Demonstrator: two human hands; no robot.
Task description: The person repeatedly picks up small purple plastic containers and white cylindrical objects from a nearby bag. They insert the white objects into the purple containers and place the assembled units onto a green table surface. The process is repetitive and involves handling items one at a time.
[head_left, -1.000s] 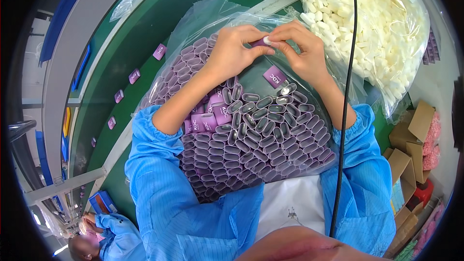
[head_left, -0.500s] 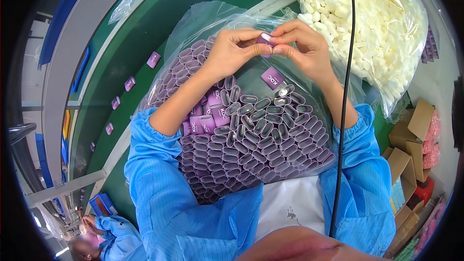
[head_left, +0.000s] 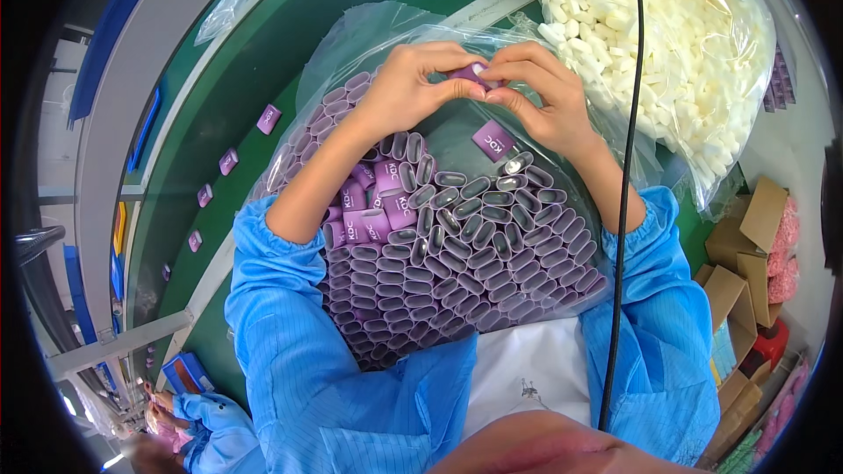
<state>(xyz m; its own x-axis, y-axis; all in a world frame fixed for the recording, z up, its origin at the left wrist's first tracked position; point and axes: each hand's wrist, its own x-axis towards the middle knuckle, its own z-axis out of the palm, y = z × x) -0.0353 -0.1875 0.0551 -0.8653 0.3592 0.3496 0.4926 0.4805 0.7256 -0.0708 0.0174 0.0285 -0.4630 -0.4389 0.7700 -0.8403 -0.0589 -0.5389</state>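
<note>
A: What do the 2 hands hold?
B: Left hand (head_left: 413, 88) and right hand (head_left: 540, 96) pinch 1 small purple shell (head_left: 470, 75) between their fingertips.
A: Where?
B: Above the clear bag (head_left: 369, 35) packed with purple shells (head_left: 457, 254), beside the bag of white pieces (head_left: 650, 35).

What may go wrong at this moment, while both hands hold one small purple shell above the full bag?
1. The left hand and right hand pinch the small purple shell only with fingertips; it might slip into the pile of purple shells and get mixed with the others.
2. The forearms rest on that pile, so a move may push shells over the clear bag's edge.
3. The black cable hangs beside the right forearm and could snag.
</note>
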